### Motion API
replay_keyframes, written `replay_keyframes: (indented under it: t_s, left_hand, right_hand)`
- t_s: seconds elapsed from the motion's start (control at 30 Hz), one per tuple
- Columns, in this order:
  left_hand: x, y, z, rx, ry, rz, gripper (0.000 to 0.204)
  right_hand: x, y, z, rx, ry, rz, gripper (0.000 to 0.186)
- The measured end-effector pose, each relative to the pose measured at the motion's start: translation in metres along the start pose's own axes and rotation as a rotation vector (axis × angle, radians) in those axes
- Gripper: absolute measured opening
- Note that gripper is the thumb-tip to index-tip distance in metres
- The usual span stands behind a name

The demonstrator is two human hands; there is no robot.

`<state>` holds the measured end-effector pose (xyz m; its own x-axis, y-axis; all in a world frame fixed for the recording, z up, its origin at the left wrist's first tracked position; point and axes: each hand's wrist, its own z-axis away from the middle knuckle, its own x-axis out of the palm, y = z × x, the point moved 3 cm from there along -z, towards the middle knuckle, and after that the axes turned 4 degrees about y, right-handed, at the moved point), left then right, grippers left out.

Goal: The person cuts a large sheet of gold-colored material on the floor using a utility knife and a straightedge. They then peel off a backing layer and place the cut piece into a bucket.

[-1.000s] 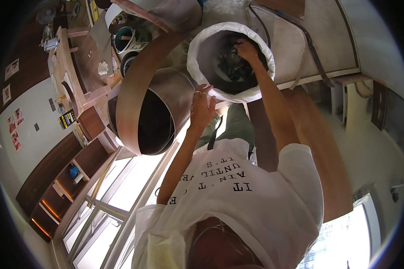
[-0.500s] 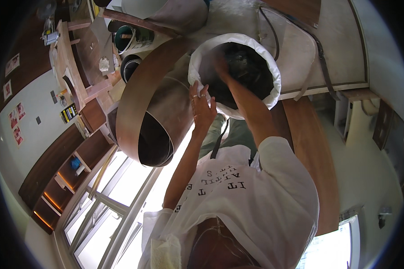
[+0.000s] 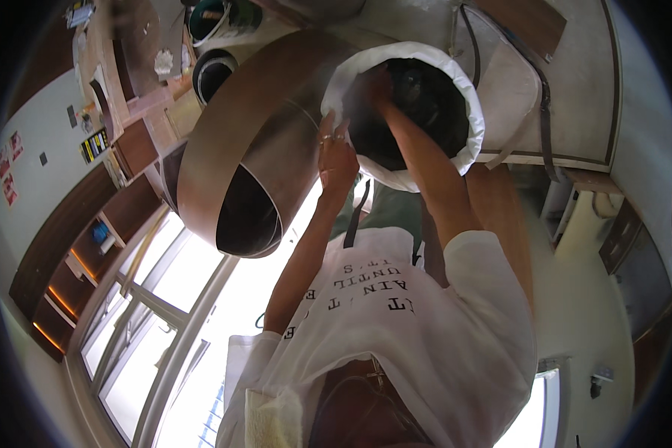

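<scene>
A large white sack (image 3: 467, 134) with a thick rolled rim stands in front of me, its mouth facing up and its inside dark. My left hand (image 3: 337, 160) holds the near-left part of that rim, fingers closed on it and a ring on one finger. My right hand (image 3: 379, 88) reaches down inside the sack near its left wall. Shadow and blur hide the fingers there, so I cannot make out whether they hold anything. Dark, lumpy contents (image 3: 418, 86) show faintly beside this hand.
Big rolls of brown sheet (image 3: 209, 160) lie right against the sack's left side. Beyond them are a dark bucket (image 3: 214, 73) and a green bucket (image 3: 209, 19). A pale panel with a dark strap (image 3: 545, 112) is at the right. Wooden shelves (image 3: 131, 179) and a window (image 3: 157, 306) are on the left.
My left hand's fingers, spread against the sack's rim before, have closed on it. My right hand stays inside the sack. The whole view has shifted a little.
</scene>
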<state>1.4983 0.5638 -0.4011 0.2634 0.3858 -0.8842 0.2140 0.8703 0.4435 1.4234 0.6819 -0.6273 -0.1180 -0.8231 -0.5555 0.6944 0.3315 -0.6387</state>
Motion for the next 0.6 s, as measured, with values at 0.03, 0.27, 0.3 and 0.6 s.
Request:
replay_keyframes:
  t_s: [0.03,0.27,0.3,0.6]
  left_hand:
    - [0.003,-0.001,0.001,-0.010,0.003,-0.017,0.039]
    - [0.017,-0.019,0.005,-0.014,0.172,-0.049,0.036]
    - [0.018,-0.021,0.006,-0.019,0.162,-0.071,0.037]
    - [0.031,-0.025,0.000,-0.106,0.091,-0.116,0.047]
  right_hand:
    - [0.016,0.022,-0.021,0.090,-0.031,0.062,0.051]
    - [0.025,0.011,-0.009,-0.217,-0.060,0.096,0.041]
    - [0.024,0.012,-0.011,-0.251,-0.066,0.109,0.040]
    - [-0.012,0.020,-0.001,-0.818,-0.346,0.322,0.029]
